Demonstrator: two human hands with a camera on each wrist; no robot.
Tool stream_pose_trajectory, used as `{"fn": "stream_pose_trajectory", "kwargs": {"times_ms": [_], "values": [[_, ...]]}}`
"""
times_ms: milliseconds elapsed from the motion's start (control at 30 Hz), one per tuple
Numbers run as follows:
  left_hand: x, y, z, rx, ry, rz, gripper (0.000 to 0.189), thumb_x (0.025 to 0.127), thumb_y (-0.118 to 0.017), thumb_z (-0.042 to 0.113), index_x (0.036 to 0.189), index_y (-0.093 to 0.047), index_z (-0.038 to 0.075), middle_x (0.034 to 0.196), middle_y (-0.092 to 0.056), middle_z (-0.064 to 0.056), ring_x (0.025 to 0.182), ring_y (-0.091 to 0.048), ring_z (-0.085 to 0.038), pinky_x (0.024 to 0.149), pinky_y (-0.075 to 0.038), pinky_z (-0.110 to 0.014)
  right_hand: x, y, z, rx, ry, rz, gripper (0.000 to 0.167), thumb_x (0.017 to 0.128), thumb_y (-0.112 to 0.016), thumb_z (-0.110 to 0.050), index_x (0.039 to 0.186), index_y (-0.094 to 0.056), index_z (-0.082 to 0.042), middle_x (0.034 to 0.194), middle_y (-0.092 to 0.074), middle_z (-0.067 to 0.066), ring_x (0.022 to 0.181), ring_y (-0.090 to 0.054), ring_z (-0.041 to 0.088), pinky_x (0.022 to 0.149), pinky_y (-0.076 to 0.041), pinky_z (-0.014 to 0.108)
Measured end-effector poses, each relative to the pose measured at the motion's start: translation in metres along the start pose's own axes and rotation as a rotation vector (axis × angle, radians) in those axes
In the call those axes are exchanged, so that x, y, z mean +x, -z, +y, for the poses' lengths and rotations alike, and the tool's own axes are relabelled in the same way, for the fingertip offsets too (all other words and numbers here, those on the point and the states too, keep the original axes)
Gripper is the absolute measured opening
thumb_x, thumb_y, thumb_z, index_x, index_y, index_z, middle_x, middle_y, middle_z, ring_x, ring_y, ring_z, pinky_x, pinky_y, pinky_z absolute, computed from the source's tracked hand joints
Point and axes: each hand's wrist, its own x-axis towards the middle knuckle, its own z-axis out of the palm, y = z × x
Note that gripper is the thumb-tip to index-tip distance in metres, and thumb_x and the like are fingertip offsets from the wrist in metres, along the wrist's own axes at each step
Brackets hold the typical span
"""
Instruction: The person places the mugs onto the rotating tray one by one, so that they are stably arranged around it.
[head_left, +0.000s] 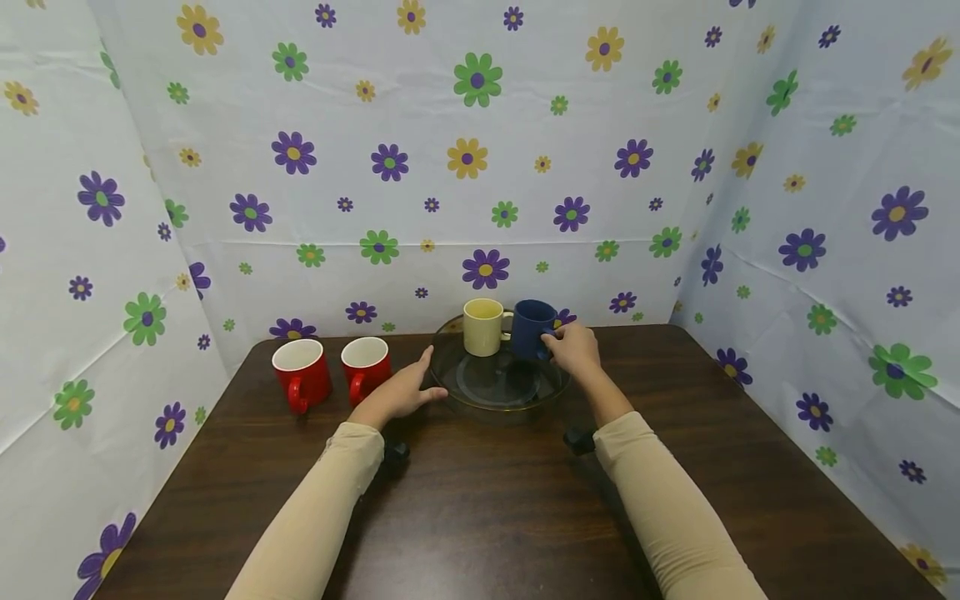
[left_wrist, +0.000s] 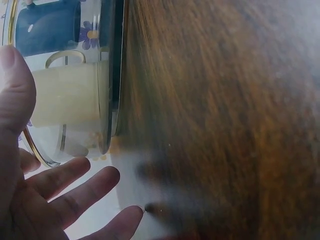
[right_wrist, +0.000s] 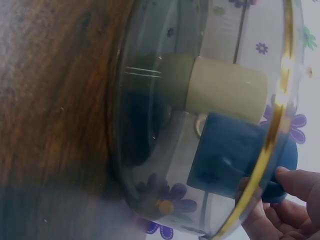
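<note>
A clear glass bowl with a gold rim stands toward the back of the table. Inside it are a pale yellow mug and, to its right, a dark blue mug. My right hand pinches the blue mug's handle at the bowl's right side; through the glass in the right wrist view, the blue mug looks slightly tilted. At the bowl's left side, my left hand has its fingers spread and fairly straight. In the left wrist view, whether these fingers touch the glass is unclear.
Two red mugs with white insides, a left one and a right one, stand upright left of the bowl. The right one is close to my left hand. Flower-patterned sheets enclose the dark wooden table at the back and sides.
</note>
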Motion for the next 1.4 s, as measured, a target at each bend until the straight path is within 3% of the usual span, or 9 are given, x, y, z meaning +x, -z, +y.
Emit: {"fn": "stream_pose_trajectory", "kwargs": {"times_ms": [200, 500, 800, 1000, 1400], "values": [[0.001, 0.001, 0.001, -0.001, 0.009, 0.008, 0.102, 0.095, -0.066, 0.047, 0.163, -0.004, 0.004, 0.164, -0.024, -0.024, 0.147, -0.032, -0.043, 0.118, -0.028, -0.058, 0.001, -0.009, 0.001, -0.047, 0.024, 0.000, 0.035, 0.100, -0.066, -0.030, 0.107, -0.076, 0.002, 0.081, -0.075, 0.013, 0.062, -0.071, 0.017, 0.064, -0.059, 0.035], [0.001, -0.003, 0.005, -0.011, -0.012, 0.010, 0.100, 0.096, -0.067, 0.046, 0.162, -0.006, 0.003, 0.164, -0.024, -0.023, 0.147, -0.034, -0.042, 0.119, -0.028, -0.056, -0.004, -0.019, 0.006, -0.040, 0.018, -0.004, 0.035, 0.099, -0.068, -0.029, 0.110, -0.076, 0.003, 0.083, -0.076, 0.013, 0.061, -0.072, 0.016, 0.072, -0.061, 0.040], [-0.001, -0.005, 0.000, -0.012, -0.005, 0.007, 0.102, 0.095, -0.067, 0.047, 0.163, -0.004, 0.004, 0.164, -0.023, -0.022, 0.147, -0.033, -0.042, 0.119, -0.028, -0.056, -0.006, -0.030, 0.007, -0.002, 0.004, -0.014, 0.033, 0.097, -0.072, -0.030, 0.102, -0.077, 0.003, 0.077, -0.075, 0.012, 0.059, -0.071, 0.015, 0.060, -0.056, 0.031], [0.000, -0.004, -0.002, -0.011, -0.001, 0.010, 0.103, 0.095, -0.067, 0.048, 0.163, -0.003, 0.005, 0.164, -0.023, -0.023, 0.147, -0.033, -0.042, 0.119, -0.027, -0.056, -0.005, -0.030, 0.004, 0.037, 0.000, -0.037, 0.035, 0.095, -0.074, -0.030, 0.098, -0.076, 0.005, 0.077, -0.074, 0.015, 0.062, -0.074, 0.022, 0.051, -0.051, 0.026], [0.001, -0.003, -0.002, -0.010, 0.003, -0.006, 0.103, 0.095, -0.067, 0.048, 0.163, -0.002, 0.005, 0.165, -0.021, -0.022, 0.148, -0.031, -0.041, 0.119, -0.027, -0.056, -0.006, -0.031, 0.001, 0.057, 0.015, -0.055, 0.035, 0.094, -0.074, -0.032, 0.093, -0.077, 0.004, 0.069, -0.072, 0.010, 0.069, -0.075, 0.029, 0.052, -0.051, 0.026]]}}
